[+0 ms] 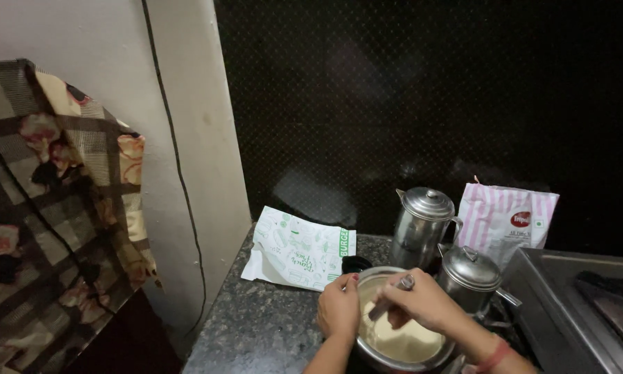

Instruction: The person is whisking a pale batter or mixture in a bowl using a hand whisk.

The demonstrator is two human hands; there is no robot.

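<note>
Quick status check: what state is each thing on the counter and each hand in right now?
steel bowl: upright, holds pale batter
spoon: in the batter, gripped by right hand
right hand: closed on spoon handle
left hand: gripping bowl rim
tall steel pot: lid on
short steel pot: lid on
pink striped packet: upright against wall, top torn
white-green pouch: lying flat

One head-worn camera looks down (fairly near) at the counter (256, 325).
</note>
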